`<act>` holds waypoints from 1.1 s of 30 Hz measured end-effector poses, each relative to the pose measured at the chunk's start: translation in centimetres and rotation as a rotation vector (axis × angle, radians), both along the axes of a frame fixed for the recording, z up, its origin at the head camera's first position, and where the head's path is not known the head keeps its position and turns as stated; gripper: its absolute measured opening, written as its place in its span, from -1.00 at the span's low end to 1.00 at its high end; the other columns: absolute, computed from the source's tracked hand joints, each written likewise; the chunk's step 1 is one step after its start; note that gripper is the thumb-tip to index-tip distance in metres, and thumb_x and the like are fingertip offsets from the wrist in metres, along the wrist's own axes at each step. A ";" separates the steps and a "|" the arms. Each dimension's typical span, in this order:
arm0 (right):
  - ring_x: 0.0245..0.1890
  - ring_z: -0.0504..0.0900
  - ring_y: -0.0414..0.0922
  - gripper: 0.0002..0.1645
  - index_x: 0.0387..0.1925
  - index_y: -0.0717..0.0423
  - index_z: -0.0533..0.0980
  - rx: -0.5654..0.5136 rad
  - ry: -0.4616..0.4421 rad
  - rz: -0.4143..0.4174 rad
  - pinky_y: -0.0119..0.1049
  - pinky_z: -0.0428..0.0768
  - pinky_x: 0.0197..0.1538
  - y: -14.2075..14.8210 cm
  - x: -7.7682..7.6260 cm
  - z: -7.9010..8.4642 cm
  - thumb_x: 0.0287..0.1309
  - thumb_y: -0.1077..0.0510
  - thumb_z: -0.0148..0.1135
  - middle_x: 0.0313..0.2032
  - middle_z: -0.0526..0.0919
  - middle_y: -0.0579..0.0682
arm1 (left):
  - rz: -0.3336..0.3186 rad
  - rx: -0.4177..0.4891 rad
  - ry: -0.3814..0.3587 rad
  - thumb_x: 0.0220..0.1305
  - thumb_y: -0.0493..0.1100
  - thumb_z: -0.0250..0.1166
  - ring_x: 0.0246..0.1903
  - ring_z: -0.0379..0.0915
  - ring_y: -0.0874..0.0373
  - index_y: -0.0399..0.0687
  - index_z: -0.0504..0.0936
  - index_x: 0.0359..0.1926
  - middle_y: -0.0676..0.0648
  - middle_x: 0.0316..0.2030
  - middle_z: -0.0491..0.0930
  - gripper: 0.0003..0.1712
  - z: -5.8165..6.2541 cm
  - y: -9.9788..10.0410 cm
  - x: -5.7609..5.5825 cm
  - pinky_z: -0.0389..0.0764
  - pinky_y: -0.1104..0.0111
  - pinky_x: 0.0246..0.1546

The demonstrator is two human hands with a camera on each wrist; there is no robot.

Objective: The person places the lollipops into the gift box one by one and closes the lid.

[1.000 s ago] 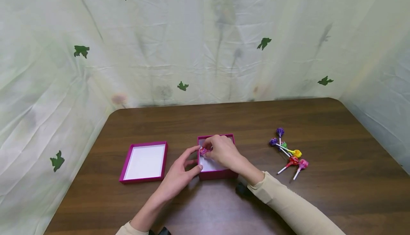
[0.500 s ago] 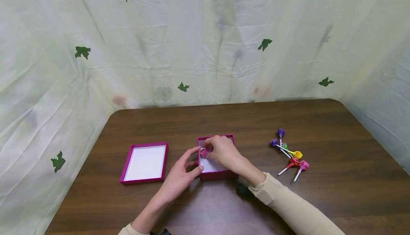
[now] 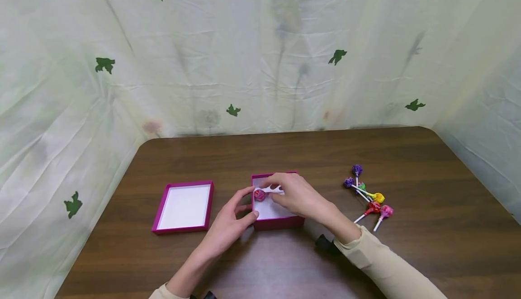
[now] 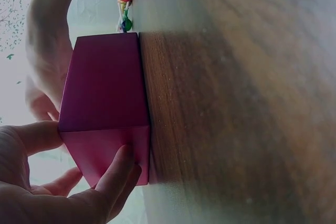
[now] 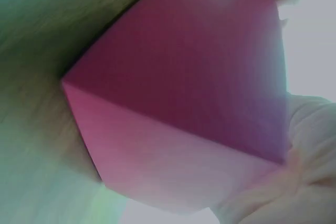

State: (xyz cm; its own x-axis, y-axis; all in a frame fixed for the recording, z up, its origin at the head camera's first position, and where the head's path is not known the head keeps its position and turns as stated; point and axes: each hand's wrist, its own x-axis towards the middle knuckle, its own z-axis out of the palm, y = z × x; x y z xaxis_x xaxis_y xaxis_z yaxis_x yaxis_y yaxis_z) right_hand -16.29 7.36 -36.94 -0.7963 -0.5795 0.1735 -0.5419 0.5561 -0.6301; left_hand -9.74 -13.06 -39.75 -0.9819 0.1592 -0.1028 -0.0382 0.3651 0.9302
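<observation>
A magenta box point(image 3: 278, 224) without its lid stands mid-table, its floor white. Inside, against the left wall, lies a wrapped pink-red lollipop point(image 3: 259, 195), its white stick pointing right. My right hand point(image 3: 303, 197) is over the box, index finger and thumb spread apart around the stick with a gap between them. My left hand point(image 3: 228, 227) touches the box's left side, thumb at the near corner. In the left wrist view, its fingertips point(image 4: 122, 163) press on the side wall of the box. The right wrist view is filled by the box's outer walls point(image 5: 178, 77).
The magenta lid point(image 3: 183, 208), white inside, lies to the left of the box. On the right is a loose cluster of several lollipops, among them a yellow one point(image 3: 378, 197), a red one point(image 3: 373, 206) and a pink one point(image 3: 386, 211). A printed curtain hangs behind the table.
My right hand has loosened from the lollipop and shifted right, uncovering its head and part of its stick. The left hand stays at the box.
</observation>
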 end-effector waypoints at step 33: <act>-0.23 0.66 -0.21 -0.67 -0.01 -0.13 0.60 -0.159 -0.003 -0.135 -0.22 0.63 -0.17 11.1 1.0 1.5 0.19 0.19 0.39 -0.14 0.67 -0.22 | 0.009 -0.008 -0.018 0.29 -0.14 0.33 0.19 0.41 -0.09 0.24 0.36 0.37 0.00 0.36 0.30 -0.34 0.0 0.1 -0.1 0.52 -0.02 0.00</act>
